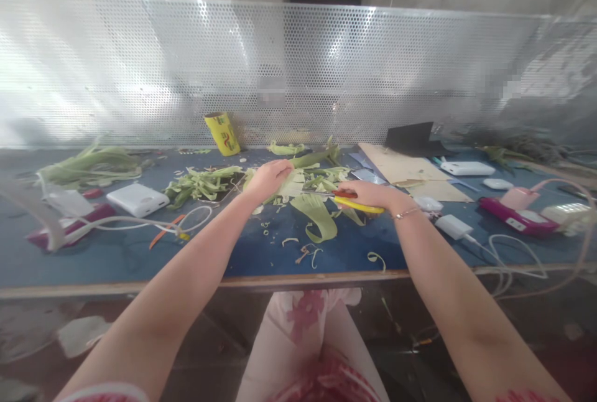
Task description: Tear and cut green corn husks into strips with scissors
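Observation:
My left hand (269, 182) is closed over pale green leaf strips in the middle of the table, its fingertips partly hidden behind the hand. From under those fingers a longer green leaf (312, 158) runs to the right. My right hand (364, 193) grips scissors (359, 205) with yellow and red handles. Their blades point left, toward the leaf pieces by my left hand; whether they are parted I cannot tell. Just below the blades lies a wide curled leaf strip (321, 223). Beside my left wrist sits a pile of cut green strips (203, 185).
On the blue table (186, 259) stand a tilted yellow tube (222, 134), a white power bank (138, 200) and cables. Another leaf heap (91, 165) lies at left. Cardboard (401, 164), chargers and a purple power strip (517, 218) occupy the right. A perforated metal screen (163, 72) closes the back.

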Demonstrator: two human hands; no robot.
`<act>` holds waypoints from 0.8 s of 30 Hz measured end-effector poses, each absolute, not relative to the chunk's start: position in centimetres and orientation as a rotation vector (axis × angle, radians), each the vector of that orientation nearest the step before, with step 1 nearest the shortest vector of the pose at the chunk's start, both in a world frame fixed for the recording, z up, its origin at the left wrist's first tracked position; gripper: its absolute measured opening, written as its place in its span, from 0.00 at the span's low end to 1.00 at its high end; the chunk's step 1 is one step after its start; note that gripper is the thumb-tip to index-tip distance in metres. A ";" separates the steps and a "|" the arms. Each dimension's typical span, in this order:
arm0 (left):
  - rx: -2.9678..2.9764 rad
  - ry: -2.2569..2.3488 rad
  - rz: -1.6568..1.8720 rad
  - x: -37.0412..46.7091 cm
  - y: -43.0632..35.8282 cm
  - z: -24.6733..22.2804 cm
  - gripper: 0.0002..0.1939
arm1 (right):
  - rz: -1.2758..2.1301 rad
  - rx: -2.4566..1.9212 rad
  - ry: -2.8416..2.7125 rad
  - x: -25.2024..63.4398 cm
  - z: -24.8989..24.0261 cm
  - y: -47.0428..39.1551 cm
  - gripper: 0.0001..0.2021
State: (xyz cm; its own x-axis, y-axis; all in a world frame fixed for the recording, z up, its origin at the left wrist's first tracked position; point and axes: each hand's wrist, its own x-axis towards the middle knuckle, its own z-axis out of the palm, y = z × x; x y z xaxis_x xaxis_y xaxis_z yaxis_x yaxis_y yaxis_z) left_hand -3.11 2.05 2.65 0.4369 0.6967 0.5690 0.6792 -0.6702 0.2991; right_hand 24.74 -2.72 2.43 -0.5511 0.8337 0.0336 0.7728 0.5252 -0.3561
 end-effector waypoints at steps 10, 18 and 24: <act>2.659 1.271 1.071 -3.0 1.8 2.8 0.16 | 0.482 -1.369 -2.551 25.1 2.6 -2.5 0.17; 2.671 1.270 1.094 -3.1 1.9 2.8 0.15 | 0.501 -1.384 -2.559 25.0 3.0 -2.6 0.19; 2.670 1.257 1.124 -3.2 1.8 2.9 0.16 | 0.554 -1.381 -2.522 24.9 3.2 -2.7 0.19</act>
